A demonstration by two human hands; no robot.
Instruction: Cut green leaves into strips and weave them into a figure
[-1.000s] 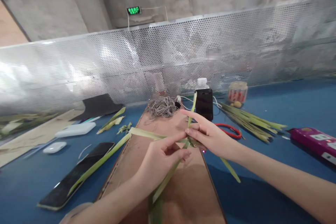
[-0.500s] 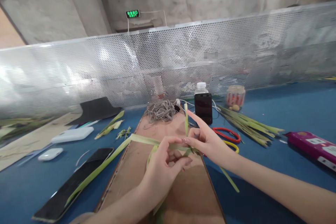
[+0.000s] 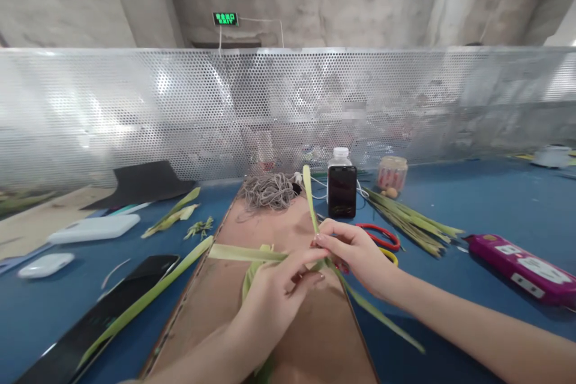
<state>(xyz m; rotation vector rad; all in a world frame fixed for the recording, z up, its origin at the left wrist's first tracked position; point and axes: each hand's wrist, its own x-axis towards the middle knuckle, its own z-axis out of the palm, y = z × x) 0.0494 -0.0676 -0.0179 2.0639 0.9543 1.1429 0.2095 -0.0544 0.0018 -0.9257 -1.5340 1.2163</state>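
Observation:
Over the brown board, my left hand (image 3: 279, 288) has its fingers bent around the crossing of several flat green leaf strips (image 3: 245, 253). My right hand (image 3: 355, 252) pinches the base of an upright leaf strip (image 3: 309, 195) between thumb and forefinger, touching the left fingertips. One long strip (image 3: 153, 294) runs left, folds at the board's edge and lies over a dark phone. Another strip end (image 3: 387, 319) hangs to the lower right, past the right hand. The crossing itself is mostly hidden by my fingers.
Grey cord (image 3: 269, 191) lies on the board (image 3: 315, 336). Behind my right hand are red-handled scissors (image 3: 380, 237), an upright phone (image 3: 342, 192), a jar (image 3: 392, 174) and a leaf bundle (image 3: 409, 222). A purple pack (image 3: 522, 267) sits right; a black phone (image 3: 117, 306) lies left.
The view has levelled and shifted slightly. My right hand now pinches the upright strip at its base, and that strip leans left. The lower right strip end reaches further out.

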